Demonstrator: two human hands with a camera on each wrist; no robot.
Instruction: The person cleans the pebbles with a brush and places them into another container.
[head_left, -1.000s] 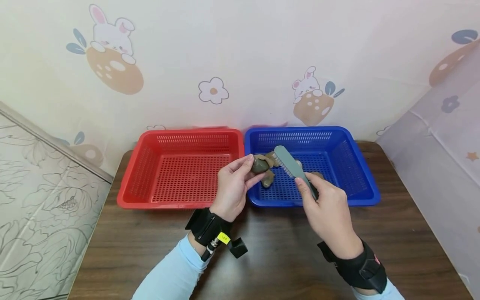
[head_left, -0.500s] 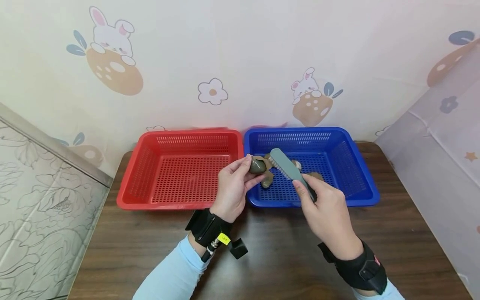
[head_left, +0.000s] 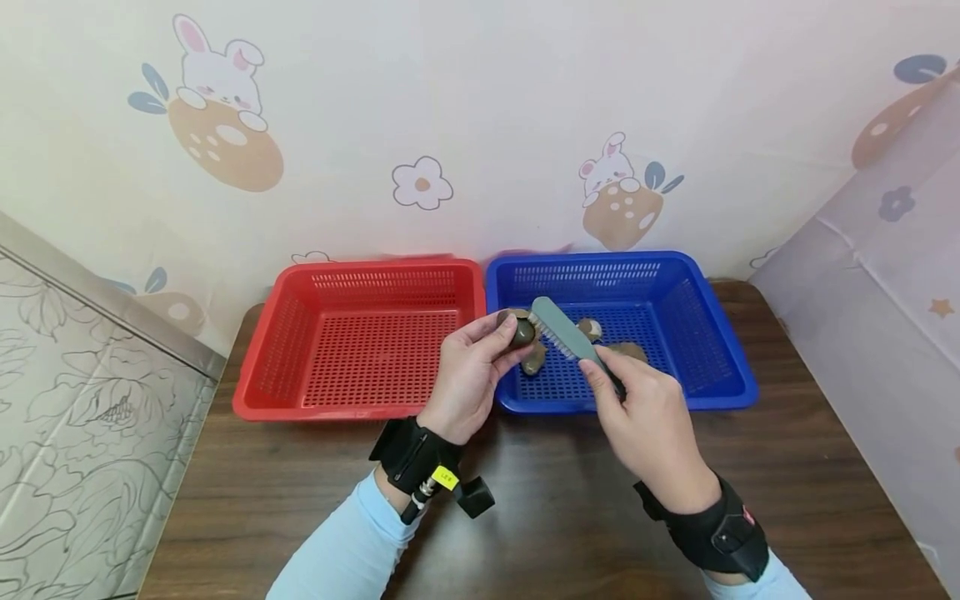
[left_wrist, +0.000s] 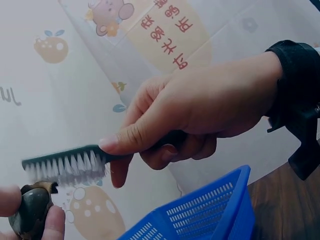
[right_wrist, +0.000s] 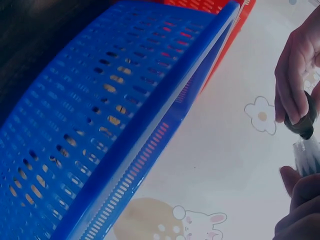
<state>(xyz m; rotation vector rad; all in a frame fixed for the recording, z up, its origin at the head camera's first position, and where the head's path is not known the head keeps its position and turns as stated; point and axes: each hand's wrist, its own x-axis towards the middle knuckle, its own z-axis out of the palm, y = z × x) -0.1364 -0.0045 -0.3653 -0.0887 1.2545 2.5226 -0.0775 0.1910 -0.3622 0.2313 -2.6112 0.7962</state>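
My left hand (head_left: 472, 375) pinches a dark, glossy shell (head_left: 523, 333) between thumb and fingers, over the near left corner of the blue basket. In the left wrist view the shell (left_wrist: 30, 215) has a brown, jagged edge on its upper side. A grey-green brush (head_left: 564, 327) with pale bristles is gripped by its handle in my right hand (head_left: 652, 421). Its bristles (left_wrist: 70, 170) reach the shell's brown edge and appear to touch it. Below the brush, brownish shells (head_left: 534, 360) lie in the blue basket (head_left: 720, 367), partly hidden by hands and brush.
To the left, a red basket (head_left: 360, 413) stands side by side with the blue one on a brown wooden table (head_left: 540, 517). A wall covering (head_left: 495, 100) with rabbit prints rises behind both. A pale patterned panel (head_left: 90, 433) borders the table's left side.
The brush has shifted slightly left and closer to the left hand. The shell has turned in the left fingers, its dark side now facing more toward me.
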